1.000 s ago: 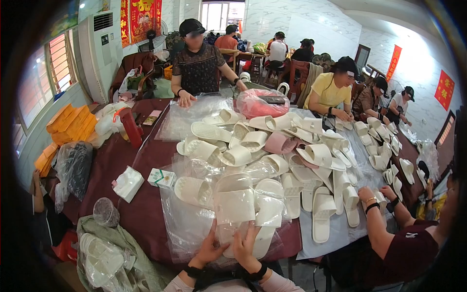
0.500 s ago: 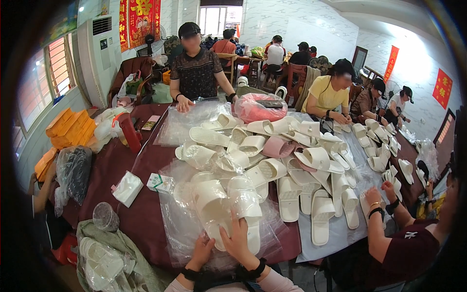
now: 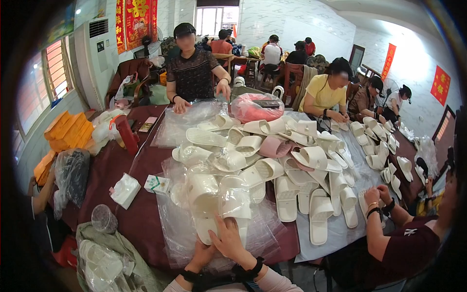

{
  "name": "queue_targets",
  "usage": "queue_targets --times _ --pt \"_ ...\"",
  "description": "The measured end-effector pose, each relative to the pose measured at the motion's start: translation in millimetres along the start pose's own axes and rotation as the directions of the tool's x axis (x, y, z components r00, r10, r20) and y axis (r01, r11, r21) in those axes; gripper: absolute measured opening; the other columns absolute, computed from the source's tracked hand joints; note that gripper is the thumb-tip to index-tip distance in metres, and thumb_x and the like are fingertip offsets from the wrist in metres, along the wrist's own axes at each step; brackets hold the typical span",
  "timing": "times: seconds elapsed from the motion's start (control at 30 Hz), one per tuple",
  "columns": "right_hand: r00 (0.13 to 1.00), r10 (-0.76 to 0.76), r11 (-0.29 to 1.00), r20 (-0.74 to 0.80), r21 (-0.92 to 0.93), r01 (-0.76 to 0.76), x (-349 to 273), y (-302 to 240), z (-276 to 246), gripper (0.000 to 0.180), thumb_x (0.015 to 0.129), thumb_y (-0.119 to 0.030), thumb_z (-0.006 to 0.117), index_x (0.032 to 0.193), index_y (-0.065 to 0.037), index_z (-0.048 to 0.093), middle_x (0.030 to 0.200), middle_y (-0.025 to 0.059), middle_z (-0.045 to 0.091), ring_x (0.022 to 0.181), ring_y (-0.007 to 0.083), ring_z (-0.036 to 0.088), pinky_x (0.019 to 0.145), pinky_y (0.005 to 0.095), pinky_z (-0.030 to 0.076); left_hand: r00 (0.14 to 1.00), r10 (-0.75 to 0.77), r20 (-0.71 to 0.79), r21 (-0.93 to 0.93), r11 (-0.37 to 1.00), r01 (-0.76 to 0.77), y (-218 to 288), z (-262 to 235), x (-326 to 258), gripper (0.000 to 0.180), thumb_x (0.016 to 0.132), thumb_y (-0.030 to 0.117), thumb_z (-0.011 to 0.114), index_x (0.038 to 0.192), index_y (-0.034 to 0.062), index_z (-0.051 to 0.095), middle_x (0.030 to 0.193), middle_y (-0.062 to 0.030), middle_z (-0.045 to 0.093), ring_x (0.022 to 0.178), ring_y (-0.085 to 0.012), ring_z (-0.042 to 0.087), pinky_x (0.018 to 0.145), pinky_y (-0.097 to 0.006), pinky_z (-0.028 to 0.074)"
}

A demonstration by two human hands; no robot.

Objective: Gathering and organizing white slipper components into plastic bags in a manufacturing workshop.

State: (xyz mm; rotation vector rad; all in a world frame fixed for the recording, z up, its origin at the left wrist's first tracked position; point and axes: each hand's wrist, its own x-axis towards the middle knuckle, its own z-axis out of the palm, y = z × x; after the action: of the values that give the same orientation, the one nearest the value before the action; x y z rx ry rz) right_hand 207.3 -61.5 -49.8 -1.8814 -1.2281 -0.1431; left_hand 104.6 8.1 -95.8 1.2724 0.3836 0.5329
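A pair of white slippers (image 3: 202,191) lies side by side in front of me, toes pointing away, under a clear plastic bag (image 3: 221,191). My left hand (image 3: 202,254) grips the left slipper's heel from the near side, its fingers partly hidden beneath. Closed on the heel ends, my right hand (image 3: 229,239) has its thumb by the left slipper and its fingers against the right one. Flat clear bags (image 3: 265,238) are spread on the table under the pair. Just beyond lies a heap of loose white slippers (image 3: 253,146), with a pink slipper (image 3: 275,147) among them.
A tissue pack (image 3: 125,191), a small white-and-green box (image 3: 157,185) and a clear tub (image 3: 104,219) stand to the left. A red jug (image 3: 126,134) is farther back. Across the table a person (image 3: 192,73) touches flat bags; another person (image 3: 404,243) works at my right.
My hands and the pair have shifted slightly left, the two slippers closer together. The person opposite has lifted one hand off the table. The person at my right has brought both hands together.
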Motion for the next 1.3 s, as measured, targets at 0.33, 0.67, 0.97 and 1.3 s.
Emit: queue_targets --times 0.33,0.67,0.97,1.3 --pt "0.974 -0.033 0.991 0.222 -0.119 0.061 0 13 -22 0.070 0.084 -0.034 0.058 0.142 -0.010 0.026 0.127 0.0244 0.042 0.118 0.0419 0.039 0.101 0.0509 0.028 0.954 -0.137 -0.269 -0.171 0.981 0.092 -8 -11 0 0.029 0.096 0.019 0.048 0.112 -0.0047 0.052 0.099 -0.0106 0.062 0.083 -0.0202 0.062 0.075 -0.032 0.051" --pt "0.891 -0.095 0.968 0.445 -0.168 0.187 -24 20 -43 0.099 0.064 -0.050 0.073 0.144 -0.017 0.025 0.144 0.0231 0.024 0.135 0.0403 0.020 0.107 0.0577 0.016 0.976 -0.008 -0.216 -0.252 0.967 -0.048 -11 -13 3 0.043 0.100 0.032 0.036 0.108 -0.0058 0.054 0.089 -0.0151 0.064 0.076 -0.0219 0.063 0.071 -0.034 0.052" --pt "0.876 -0.011 0.958 0.483 -0.246 0.147 -44 11 -43 0.094 0.064 -0.038 0.075 0.143 -0.025 0.026 0.146 0.0156 0.025 0.136 0.0341 0.022 0.106 0.0590 0.016 0.959 -0.078 -0.273 -0.276 0.961 0.000 -21 -19 0 0.050 0.099 0.041 0.033 0.098 -0.0042 0.056 0.077 -0.0135 0.064 0.064 -0.0218 0.062 0.060 -0.033 0.052" --pt "0.964 0.117 0.983 -0.237 -0.113 -0.147 -40 44 -35 0.058 0.079 -0.021 0.066 0.128 -0.001 0.040 0.114 0.0194 0.051 0.105 0.0354 0.049 0.089 0.0445 0.040 0.987 0.039 -0.153 0.146 0.989 -0.016 -4 0 -2 0.021 0.087 0.005 0.060 0.106 -0.0028 0.059 0.098 -0.0095 0.065 0.087 -0.0142 0.061 0.075 -0.028 0.050"
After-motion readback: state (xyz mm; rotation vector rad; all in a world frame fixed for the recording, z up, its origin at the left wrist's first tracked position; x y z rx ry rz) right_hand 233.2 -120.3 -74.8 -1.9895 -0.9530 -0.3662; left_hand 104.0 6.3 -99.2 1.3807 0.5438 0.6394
